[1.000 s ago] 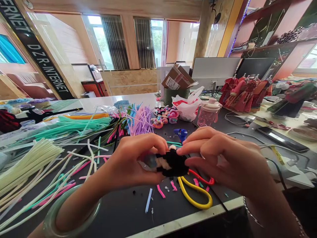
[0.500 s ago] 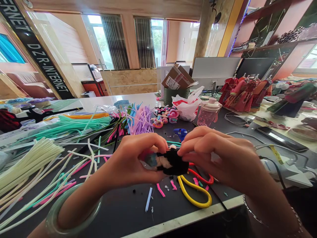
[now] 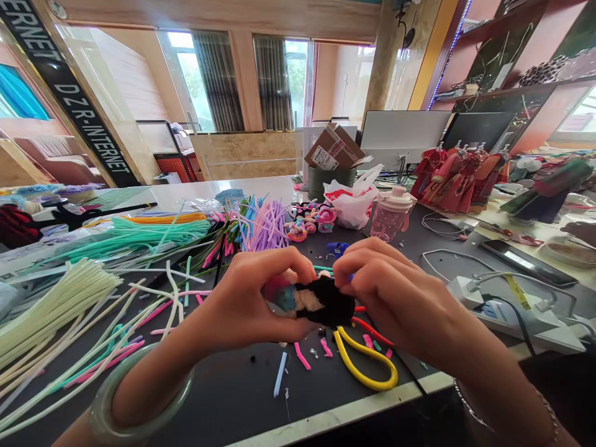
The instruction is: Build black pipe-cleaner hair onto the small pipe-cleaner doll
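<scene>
Between my hands, above the dark table, is a small fuzzy doll (image 3: 333, 303) with a black head part, a cream patch and a blue and pink body. My left hand (image 3: 251, 301) grips it by the body, thumb below and fingers above. The fingertips of my right hand (image 3: 395, 288) are pinched together at the upper right edge of the black part; whatever else they hold is hidden. Under the doll lies a tool with a yellow looped handle (image 3: 392, 377) and a red handle (image 3: 372, 329), its working end out of sight. A blue object (image 3: 336, 249) is partly covered behind my right hand.
Pipe cleaners lie in bundles: pale (image 3: 60, 310), green (image 3: 153, 231) and purple (image 3: 270, 226). Pink scraps (image 3: 302, 357) and a light blue piece (image 3: 280, 374) litter the front. A pink cup (image 3: 391, 214) and white plastic bag (image 3: 351, 202) stand behind. A power strip (image 3: 516, 310) sits right.
My right hand has turned and lifted slightly, its fingers curling closer together at the black part. My left hand keeps its grip on the doll, almost unmoved.
</scene>
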Demonstrator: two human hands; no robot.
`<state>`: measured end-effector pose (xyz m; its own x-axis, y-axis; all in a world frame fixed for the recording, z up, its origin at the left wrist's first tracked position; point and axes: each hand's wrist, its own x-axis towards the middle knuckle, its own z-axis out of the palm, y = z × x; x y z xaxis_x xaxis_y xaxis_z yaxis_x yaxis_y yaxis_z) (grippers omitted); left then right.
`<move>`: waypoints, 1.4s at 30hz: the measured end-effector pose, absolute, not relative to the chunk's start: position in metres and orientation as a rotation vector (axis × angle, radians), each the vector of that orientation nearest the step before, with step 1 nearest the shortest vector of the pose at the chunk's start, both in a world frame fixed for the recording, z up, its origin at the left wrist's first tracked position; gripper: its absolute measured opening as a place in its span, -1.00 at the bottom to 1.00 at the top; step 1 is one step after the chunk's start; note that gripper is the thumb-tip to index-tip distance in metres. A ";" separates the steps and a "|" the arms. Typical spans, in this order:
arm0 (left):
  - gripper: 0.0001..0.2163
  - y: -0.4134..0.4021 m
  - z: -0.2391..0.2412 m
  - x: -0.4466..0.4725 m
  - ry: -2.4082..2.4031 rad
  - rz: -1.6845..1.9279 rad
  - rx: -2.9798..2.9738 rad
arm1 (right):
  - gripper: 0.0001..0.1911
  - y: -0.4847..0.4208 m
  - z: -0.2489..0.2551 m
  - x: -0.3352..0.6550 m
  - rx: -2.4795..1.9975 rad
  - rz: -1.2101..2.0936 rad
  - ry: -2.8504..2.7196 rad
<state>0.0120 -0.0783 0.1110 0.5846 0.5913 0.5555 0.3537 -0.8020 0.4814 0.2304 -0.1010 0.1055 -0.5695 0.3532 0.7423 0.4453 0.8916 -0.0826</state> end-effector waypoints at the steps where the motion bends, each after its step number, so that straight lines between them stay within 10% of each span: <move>1: -0.77 -0.078 0.111 0.012 0.781 1.045 2.501 | -0.76 -0.101 0.106 0.229 -0.570 -0.162 -2.240; 42: -0.71 -0.076 0.112 0.018 0.823 1.093 2.522 | -0.72 -0.115 0.098 0.230 -0.615 0.139 -1.205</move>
